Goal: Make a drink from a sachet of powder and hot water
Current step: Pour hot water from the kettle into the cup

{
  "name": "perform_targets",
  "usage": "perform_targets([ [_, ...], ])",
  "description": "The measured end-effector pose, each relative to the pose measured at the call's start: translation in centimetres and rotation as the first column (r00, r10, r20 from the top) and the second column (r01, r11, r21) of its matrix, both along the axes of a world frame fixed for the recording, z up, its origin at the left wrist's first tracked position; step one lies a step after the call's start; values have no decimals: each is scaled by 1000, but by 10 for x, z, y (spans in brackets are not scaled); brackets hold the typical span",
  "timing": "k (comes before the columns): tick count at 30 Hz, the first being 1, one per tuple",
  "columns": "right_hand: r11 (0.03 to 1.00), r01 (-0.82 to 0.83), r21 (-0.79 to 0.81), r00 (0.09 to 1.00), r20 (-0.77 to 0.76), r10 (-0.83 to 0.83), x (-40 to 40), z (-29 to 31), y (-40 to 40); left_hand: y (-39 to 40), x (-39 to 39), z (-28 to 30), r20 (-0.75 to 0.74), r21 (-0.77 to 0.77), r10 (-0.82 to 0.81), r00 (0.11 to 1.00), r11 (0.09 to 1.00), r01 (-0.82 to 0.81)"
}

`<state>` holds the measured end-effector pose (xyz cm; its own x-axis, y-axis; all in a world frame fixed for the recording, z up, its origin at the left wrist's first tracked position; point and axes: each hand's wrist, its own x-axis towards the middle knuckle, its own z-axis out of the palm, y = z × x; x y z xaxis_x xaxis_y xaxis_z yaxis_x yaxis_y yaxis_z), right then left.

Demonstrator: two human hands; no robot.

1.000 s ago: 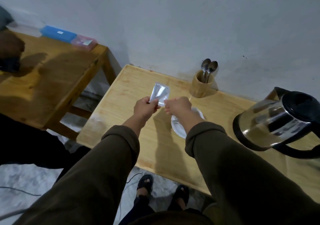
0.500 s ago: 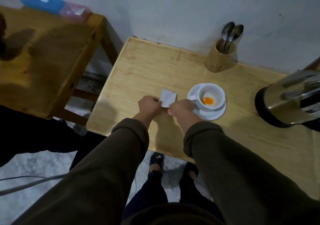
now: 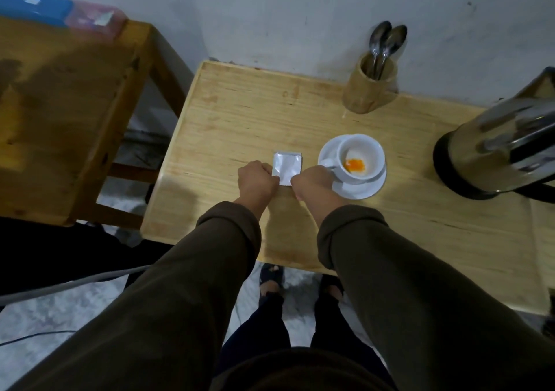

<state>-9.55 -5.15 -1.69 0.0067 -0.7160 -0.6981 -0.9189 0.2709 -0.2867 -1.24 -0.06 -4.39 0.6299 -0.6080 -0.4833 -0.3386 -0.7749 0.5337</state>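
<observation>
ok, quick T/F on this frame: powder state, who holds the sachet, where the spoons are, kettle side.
1. Orange powder lies in the cup. True.
2. The cup stands straight on the table. False: it sits on a white saucer.
3. Both the left hand and the right hand pinch the silver sachet. True.
4. The two spoons lie flat beside the saucer. False: they stand in the wooden holder by the wall.
5. The kettle stands left of the cup. False: it is to the right.
</observation>
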Motion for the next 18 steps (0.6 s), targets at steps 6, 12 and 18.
perform_targets([
  [6, 981, -196, 11, 980, -45, 196, -2, 15, 5, -3, 6, 3, -6, 38, 5, 1000, 999, -5],
  [12, 983, -181, -25, 979, 88, 182, -9, 58, -3, -17, 1, 25, 35, 10, -56, 998, 998, 56],
  [18, 976, 133, -173, 947, 314, -73, -42, 95, -38, -41, -39, 53, 50, -102, -209, 977, 972, 213],
])
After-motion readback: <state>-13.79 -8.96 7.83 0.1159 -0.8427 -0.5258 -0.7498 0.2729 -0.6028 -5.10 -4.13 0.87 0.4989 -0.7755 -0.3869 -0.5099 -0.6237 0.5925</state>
